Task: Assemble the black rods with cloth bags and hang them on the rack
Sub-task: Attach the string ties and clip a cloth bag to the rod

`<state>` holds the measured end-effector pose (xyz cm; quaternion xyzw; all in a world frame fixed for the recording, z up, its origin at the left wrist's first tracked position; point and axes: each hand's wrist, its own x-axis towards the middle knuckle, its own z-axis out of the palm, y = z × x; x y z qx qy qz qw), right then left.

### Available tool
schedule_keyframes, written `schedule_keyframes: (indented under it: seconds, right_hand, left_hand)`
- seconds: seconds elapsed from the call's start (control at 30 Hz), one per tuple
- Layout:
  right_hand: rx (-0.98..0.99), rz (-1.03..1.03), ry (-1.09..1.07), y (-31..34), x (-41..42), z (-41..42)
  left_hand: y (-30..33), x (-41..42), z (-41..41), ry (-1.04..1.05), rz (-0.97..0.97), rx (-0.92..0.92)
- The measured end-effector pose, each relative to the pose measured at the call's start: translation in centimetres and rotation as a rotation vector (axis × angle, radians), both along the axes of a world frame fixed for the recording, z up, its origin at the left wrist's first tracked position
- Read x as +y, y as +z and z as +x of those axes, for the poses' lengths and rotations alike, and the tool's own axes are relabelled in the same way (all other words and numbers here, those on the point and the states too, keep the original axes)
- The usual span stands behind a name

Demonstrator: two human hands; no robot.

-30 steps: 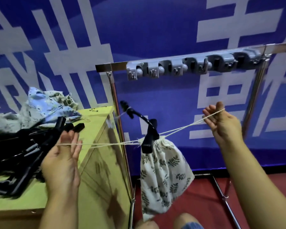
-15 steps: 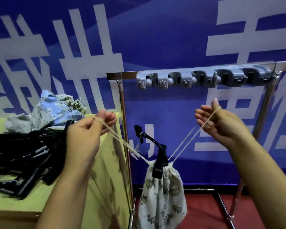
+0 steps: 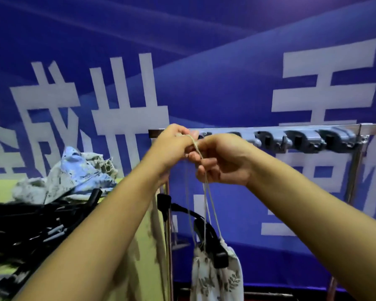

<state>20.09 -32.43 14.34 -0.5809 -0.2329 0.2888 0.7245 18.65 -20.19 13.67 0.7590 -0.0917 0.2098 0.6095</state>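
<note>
Blue banner [image 3: 226,83] with large white characters fills the wall behind everything. Up in front of it, both my hands meet just before the left end of the rack's top bar. My left hand [image 3: 172,146] has its fingers curled round the pale drawstring [image 3: 206,198], the cord running over its knuckles. My right hand [image 3: 224,161] touches the left one, its fingers [image 3: 201,169] also bent and pinching the same cord just below. From the two hands the strands drop nearly straight down, close together, to the gathered mouth of a leaf-print cloth bag [image 3: 215,276]. The bag hangs free on the cord, low beside the rack's left post. A black rod [image 3: 206,233] pokes out of its mouth: a curved neck rises up and left to a thicker black end, and another thick black piece sits against the bag's top edge.

Behind my hands, the chrome rack [image 3: 354,177] carries a grey holder strip [image 3: 302,141] along its top bar, with a row of clamps and small hooks; my hands cover its left part. To my left is a yellow-green desk [image 3: 0,187]. On it lies a tangled heap of black rods [image 3: 30,227], and behind that a crumpled pile of cloth bags [image 3: 74,177], blue and pale print.
</note>
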Motion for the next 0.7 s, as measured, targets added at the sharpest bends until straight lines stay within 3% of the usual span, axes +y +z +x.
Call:
schedule_keyframes:
  seconds: [0.1,0.2,0.33,0.4,0.53,0.7]
  right_hand:
    - [-0.008,-0.079,0.016,0.7,0.6,1.4]
    - [-0.123,-0.277,-0.017,0.8,0.3,3.4]
    - [-0.278,-0.447,-0.076,0.2,-0.6,6.3]
    - [-0.420,-0.490,-0.253,-0.3,0.4,7.3]
    - [-0.748,-0.627,-0.674,-0.9,3.5,9.3]
    - [-0.772,-0.643,-0.809,-2.9,5.3,12.3]
  left_hand:
    - [0.2,1.5,1.1,-0.408,-0.225,0.356]
    - [-0.4,4.2,2.4,-0.400,-0.078,0.479]
    - [-0.3,7.2,3.1,-0.372,0.156,0.469]
    - [-0.1,7.5,4.1,-0.325,0.186,0.463]
    - [-0.6,6.5,7.7,0.018,0.216,0.261]
    - [-2.4,5.3,11.9,0.258,0.160,0.139]
